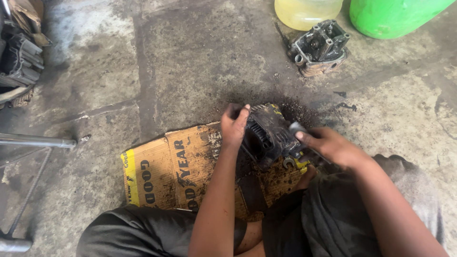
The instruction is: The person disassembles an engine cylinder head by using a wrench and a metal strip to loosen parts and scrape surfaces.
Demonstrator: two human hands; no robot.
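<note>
A dirty black finned engine part [266, 132] stands tilted on a sheet of brown cardboard [166, 171] on the floor. My left hand [234, 124] grips its left side from above. My right hand [328, 146] is closed around a metal tool [299, 129] whose grey end rests against the part's right side. A small open-ended spanner [288, 163] lies on the cardboard just below the part. Dark oily grit covers the floor right behind the part.
A second grey engine casting [320, 46] sits on the concrete at the upper right, beside a yellow container [304, 12] and a green container [390, 16]. Metal bars [38, 141] and engine parts [19, 62] lie at the left. My legs fold under the cardboard's near edge.
</note>
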